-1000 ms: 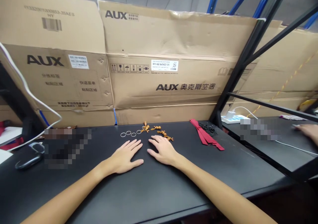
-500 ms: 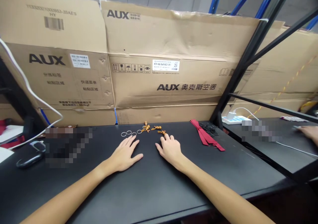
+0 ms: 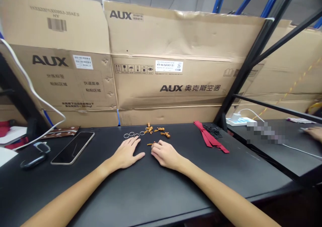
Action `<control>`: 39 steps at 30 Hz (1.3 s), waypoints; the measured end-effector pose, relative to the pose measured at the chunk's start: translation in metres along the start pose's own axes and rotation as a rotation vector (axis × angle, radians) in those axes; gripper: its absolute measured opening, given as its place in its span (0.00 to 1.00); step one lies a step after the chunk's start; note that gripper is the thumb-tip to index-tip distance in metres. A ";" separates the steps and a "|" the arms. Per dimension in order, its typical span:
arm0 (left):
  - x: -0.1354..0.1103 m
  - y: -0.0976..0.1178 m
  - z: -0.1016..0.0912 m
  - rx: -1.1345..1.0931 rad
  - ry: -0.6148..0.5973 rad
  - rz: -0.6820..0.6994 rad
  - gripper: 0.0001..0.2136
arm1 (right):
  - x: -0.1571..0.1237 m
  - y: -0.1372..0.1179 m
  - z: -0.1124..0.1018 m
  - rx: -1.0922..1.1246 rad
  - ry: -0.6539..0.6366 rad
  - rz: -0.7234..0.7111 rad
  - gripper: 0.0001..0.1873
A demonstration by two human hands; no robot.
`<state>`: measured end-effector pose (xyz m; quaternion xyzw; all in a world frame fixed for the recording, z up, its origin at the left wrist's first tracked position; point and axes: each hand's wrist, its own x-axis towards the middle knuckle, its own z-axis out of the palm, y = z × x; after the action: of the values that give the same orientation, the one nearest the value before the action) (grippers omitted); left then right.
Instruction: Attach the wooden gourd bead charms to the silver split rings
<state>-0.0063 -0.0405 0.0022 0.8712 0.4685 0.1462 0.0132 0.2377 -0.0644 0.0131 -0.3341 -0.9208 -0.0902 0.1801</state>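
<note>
My left hand [image 3: 127,152] lies on the black table with its fingers stretched out and thumb apart. Just beyond its fingertips are several metal key rings [image 3: 131,134]. My right hand [image 3: 164,154] is closed round a small brown gourd charm, mostly hidden by the fingers; its orange cord [image 3: 149,144] pokes out to the left. Behind the right hand lie a gourd charm [image 3: 166,134] and another gourd charm [image 3: 160,129]. More gourd charms [image 3: 149,128] are bunched beside the rings.
Red ribbon strips [image 3: 210,136] and a heap of black clasps [image 3: 212,131] lie to the right. On the left are a phone [image 3: 72,148], glasses [image 3: 43,148] and a patterned pouch [image 3: 61,132]. Cardboard [image 3: 166,99] walls the back; a black rack post [image 3: 243,74] rises right. Another person's hand [image 3: 313,132] shows far right.
My right hand has drawn back and slightly left, its fingers curling, with a gourd charm now in them. The left hand stays where it was.
</note>
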 end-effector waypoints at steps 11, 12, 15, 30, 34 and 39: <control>-0.003 0.011 -0.004 -0.082 0.105 0.081 0.21 | 0.000 0.003 0.005 0.139 0.162 -0.050 0.08; -0.005 0.014 -0.004 -0.096 0.116 0.098 0.19 | 0.000 0.003 0.006 0.157 0.190 -0.032 0.08; -0.008 0.021 -0.003 -0.137 0.127 0.139 0.16 | 0.003 0.004 0.008 0.202 0.248 0.051 0.08; -0.002 0.015 0.005 -0.293 0.173 0.218 0.08 | 0.006 0.006 0.013 0.297 0.068 0.131 0.03; 0.003 0.011 0.006 -0.248 0.183 0.224 0.05 | 0.008 0.006 0.012 0.278 0.038 0.136 0.04; 0.006 0.013 0.001 -0.095 0.136 0.265 0.08 | 0.009 0.006 0.013 0.282 0.031 0.145 0.04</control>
<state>0.0074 -0.0428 0.0046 0.9120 0.3415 0.2274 0.0033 0.2317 -0.0503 0.0054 -0.3699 -0.8948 0.0480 0.2454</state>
